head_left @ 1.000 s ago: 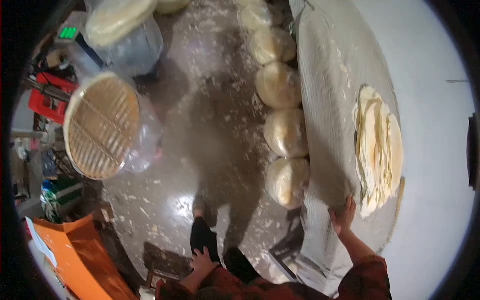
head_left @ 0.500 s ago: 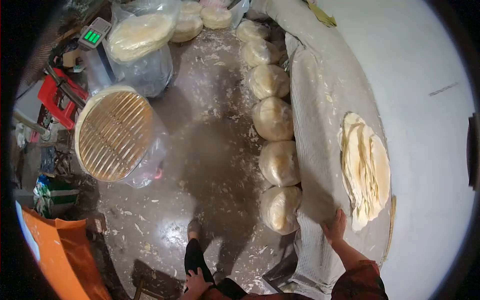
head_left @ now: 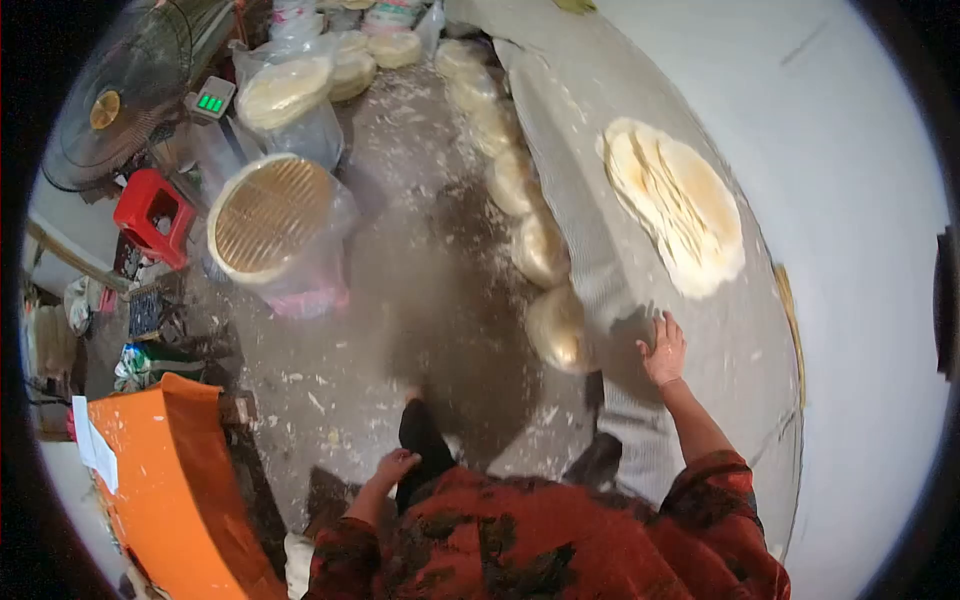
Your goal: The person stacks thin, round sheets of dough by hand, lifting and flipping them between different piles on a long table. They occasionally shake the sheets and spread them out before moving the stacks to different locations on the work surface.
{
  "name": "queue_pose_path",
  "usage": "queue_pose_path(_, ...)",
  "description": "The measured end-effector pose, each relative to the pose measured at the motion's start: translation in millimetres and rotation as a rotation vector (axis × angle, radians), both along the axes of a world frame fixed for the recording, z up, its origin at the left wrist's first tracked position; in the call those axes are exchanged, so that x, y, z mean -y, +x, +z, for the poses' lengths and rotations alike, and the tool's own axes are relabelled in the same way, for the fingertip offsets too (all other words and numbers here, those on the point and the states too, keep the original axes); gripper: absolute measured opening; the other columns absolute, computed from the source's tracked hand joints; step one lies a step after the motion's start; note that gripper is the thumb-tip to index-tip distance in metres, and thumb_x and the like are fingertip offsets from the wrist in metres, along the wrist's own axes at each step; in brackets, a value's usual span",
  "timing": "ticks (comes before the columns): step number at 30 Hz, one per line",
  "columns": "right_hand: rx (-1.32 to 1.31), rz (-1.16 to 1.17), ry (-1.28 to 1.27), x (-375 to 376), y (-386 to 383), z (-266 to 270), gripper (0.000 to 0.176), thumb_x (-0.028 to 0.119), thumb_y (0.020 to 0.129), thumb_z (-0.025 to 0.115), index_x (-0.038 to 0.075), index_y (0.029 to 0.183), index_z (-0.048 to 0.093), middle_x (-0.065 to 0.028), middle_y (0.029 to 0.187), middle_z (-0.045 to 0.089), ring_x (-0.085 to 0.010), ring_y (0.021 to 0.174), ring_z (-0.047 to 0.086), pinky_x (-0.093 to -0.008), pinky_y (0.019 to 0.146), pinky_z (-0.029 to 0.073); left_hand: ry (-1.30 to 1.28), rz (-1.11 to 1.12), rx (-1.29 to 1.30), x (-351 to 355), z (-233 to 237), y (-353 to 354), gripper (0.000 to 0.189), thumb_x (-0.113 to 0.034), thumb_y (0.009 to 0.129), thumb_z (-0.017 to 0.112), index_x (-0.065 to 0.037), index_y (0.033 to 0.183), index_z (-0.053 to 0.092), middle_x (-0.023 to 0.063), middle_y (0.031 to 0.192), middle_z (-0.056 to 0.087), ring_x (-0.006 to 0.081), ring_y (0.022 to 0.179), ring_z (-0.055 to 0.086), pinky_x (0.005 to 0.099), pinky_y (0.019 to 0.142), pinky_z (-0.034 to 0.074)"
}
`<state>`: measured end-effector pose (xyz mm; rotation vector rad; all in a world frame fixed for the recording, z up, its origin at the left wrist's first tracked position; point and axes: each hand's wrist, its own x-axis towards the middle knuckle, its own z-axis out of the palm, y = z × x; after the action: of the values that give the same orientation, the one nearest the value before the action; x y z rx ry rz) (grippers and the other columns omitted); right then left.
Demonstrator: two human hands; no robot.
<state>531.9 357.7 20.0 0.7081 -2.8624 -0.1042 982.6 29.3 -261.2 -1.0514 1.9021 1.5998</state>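
My right hand [head_left: 664, 350] reaches over the pale cloth-covered surface [head_left: 615, 270], fingers apart and holding nothing, its shadow falling beside it. Beyond its fingertips lies a heap of thin, pale flatbreads [head_left: 680, 205], overlapping and creased in the middle. My left hand [head_left: 393, 467] is at my dark trouser leg [head_left: 425, 440], fingers loosely extended with nothing in them. Along the cloth's left edge runs a row of several plastic-wrapped round bundles [head_left: 541, 248], the closest one left of my right hand.
A round slatted bamboo tray [head_left: 272, 215] sits over plastic at the left. Behind it are bagged flatbread stacks [head_left: 287, 92] and a scale display [head_left: 211, 100]. A red stool [head_left: 155, 215], a fan [head_left: 105, 110] and an orange-covered block [head_left: 180, 470] stand further left. Flakes litter the floor [head_left: 330, 360].
The view has shifted, bringing the fan and more of the red shirt into sight. My right hand has moved from the cloth's near edge further onto it, fingers spreading; my left hand stays by my leg.
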Motion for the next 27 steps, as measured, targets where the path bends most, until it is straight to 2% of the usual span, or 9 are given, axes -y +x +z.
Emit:
queue_pose_path(1,0.014,-0.012,0.006,-27,25,-2,0.072,0.027,0.066,0.073,0.006,0.127,0.042,-0.0134,0.133,0.037,-0.0311,0.120,0.038,-0.0451,0.094,0.037,0.180,0.179,-0.033,1,7,22,0.044,-0.038,0.078,0.066,-0.003,0.104,0.060,0.0120,0.092,0.061,0.0192,0.083,0.061,0.0315,0.071,0.050)
queue_pose_path(2,0.129,-0.099,0.037,-52,48,-6,0.070,0.026,0.065,0.074,0.006,0.125,0.044,-0.0138,0.131,0.040,-0.0319,0.118,0.041,-0.0437,0.091,0.040,0.318,0.460,0.004,-4,59,36,0.026,-0.027,0.082,0.064,-0.007,0.098,0.061,0.0061,0.082,0.059,0.0152,0.075,0.059,0.0306,0.058,0.049)
queue_pose_path(3,0.246,-0.191,0.064,-75,69,-12,0.068,0.026,0.065,0.074,0.006,0.123,0.045,-0.0142,0.129,0.042,-0.0327,0.116,0.043,-0.0422,0.089,0.043,0.382,0.625,0.044,-9,33,71,0.023,-0.024,0.083,0.062,-0.010,0.100,0.059,0.0021,0.078,0.058,0.0161,0.069,0.058,0.0317,0.048,0.046)
queue_pose_path(5,0.209,-0.145,0.036,-113,96,-31,0.061,0.024,0.066,0.072,0.005,0.119,0.047,-0.0152,0.121,0.047,-0.0343,0.112,0.044,-0.0428,0.089,0.042,0.286,0.492,0.045,-15,-3,150,0.017,-0.024,0.084,0.060,-0.013,0.097,0.060,-0.0001,0.076,0.058,0.0177,0.070,0.059,0.0321,0.048,0.046)
queue_pose_path(9,0.177,0.043,0.032,-141,113,-46,0.041,0.019,0.068,0.068,0.004,0.103,0.055,-0.0176,0.098,0.055,-0.0368,0.099,0.050,-0.0435,0.087,0.041,0.154,0.438,0.200,-69,12,271,0.017,-0.024,0.083,0.060,-0.013,0.096,0.060,0.0002,0.075,0.058,0.0176,0.069,0.059,0.0322,0.048,0.046)
queue_pose_path(13,0.070,-0.024,-0.133,-152,104,-70,0.032,0.017,0.067,0.068,0.003,0.093,0.056,-0.0176,0.093,0.057,-0.0356,0.096,0.052,-0.0436,0.084,0.043,0.100,0.418,0.282,-120,31,341,0.016,-0.023,0.083,0.060,-0.012,0.094,0.061,0.0004,0.075,0.057,0.0174,0.069,0.059,0.0322,0.049,0.046)
queue_pose_path(15,0.048,-0.222,-0.171,-146,102,-59,0.029,0.016,0.067,0.067,0.003,0.092,0.058,-0.0171,0.093,0.056,-0.0343,0.093,0.054,-0.0431,0.080,0.045,0.111,0.456,0.300,-134,42,350,0.016,-0.023,0.083,0.060,-0.012,0.093,0.061,0.0005,0.074,0.057,0.0174,0.069,0.059,0.0323,0.049,0.047)
queue_pose_path(25,0.178,-0.227,-0.056,-143,90,-53,0.018,0.015,0.071,0.063,0.008,0.088,0.061,-0.0150,0.095,0.058,-0.0341,0.092,0.056,-0.0432,0.080,0.048,0.191,0.640,0.164,-113,79,278,0.015,-0.023,0.081,0.059,-0.010,0.090,0.061,0.0011,0.072,0.057,0.0171,0.068,0.059,0.0325,0.050,0.047)
queue_pose_path(27,0.270,-0.225,0.022,-152,81,-60,0.019,0.020,0.073,0.060,0.009,0.088,0.062,-0.0148,0.096,0.060,-0.0334,0.090,0.058,-0.0446,0.076,0.048,0.197,0.617,0.158,-99,79,260,0.015,-0.023,0.081,0.059,-0.009,0.089,0.061,0.0012,0.072,0.057,0.0170,0.068,0.059,0.0325,0.050,0.047)
